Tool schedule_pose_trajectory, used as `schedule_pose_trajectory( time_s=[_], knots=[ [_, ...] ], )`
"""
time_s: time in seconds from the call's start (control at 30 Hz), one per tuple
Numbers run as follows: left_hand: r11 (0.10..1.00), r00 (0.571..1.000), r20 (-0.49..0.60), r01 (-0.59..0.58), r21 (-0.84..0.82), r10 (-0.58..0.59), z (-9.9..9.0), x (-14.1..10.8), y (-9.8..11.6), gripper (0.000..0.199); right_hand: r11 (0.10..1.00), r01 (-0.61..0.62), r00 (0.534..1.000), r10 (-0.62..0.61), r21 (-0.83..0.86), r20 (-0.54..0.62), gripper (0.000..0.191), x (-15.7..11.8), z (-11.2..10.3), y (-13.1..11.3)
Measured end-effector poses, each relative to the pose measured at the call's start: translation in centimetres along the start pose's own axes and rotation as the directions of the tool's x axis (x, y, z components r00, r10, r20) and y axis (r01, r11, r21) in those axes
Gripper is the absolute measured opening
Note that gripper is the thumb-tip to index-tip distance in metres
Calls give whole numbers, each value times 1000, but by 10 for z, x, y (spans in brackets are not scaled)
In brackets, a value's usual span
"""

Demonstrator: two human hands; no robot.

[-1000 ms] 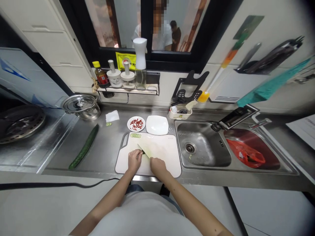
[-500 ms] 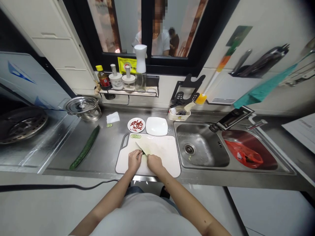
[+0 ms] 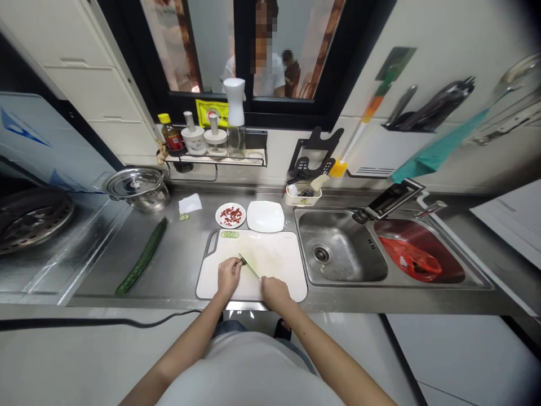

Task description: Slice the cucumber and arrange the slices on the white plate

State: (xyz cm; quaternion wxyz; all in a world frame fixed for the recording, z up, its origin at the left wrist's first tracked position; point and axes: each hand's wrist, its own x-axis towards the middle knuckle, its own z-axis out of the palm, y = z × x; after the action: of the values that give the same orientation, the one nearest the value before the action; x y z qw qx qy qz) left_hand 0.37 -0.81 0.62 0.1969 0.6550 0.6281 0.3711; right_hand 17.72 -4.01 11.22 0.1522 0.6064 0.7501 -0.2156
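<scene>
White cutting board (image 3: pixel 291 276) on the steel surface (image 3: pixel 181 248). Your left hand (image 3: pixel 229 277): fingers bunched together, gripping a dark green cucumber piece (image 3: pixel 243 261) near the board's middle. Your right hand (image 3: pixel 275 292): fingers wrapped round the knife (image 3: pixel 252 268), its blade slanting beside that piece; cannot tell whether they touch. Overlapping cucumber slices (image 3: pixel 230 234) by the board's far left corner. Whole cucumber (image 3: pixel 141 256) lies left of your board, apart.

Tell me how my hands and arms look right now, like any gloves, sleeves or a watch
Your left hand and right hand are ungloved, with no watch visible at either wrist. Both forearms are bare. You wear a plain white top; its sleeve ends are out of view.
</scene>
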Motion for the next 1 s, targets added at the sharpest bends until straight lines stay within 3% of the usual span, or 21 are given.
schedule_pose_trajectory(
  time_s=[0.2,0.77,1.0],
  knots=[
    [1000,1000,2,10,-15,-10,2,0,-3,17,998,-39,998,37,48,41,29,-13,-7,7],
    [994,997,-60,49,-95,-54,-1,-2,0,20,991,-130,989,130,18,-69,31,-17,-4,23],
    [963,963,-151,191,-189,-221,-12,1,9,21,981,-181,966,190,63,-177,33,-21,-7,27]
  ],
)
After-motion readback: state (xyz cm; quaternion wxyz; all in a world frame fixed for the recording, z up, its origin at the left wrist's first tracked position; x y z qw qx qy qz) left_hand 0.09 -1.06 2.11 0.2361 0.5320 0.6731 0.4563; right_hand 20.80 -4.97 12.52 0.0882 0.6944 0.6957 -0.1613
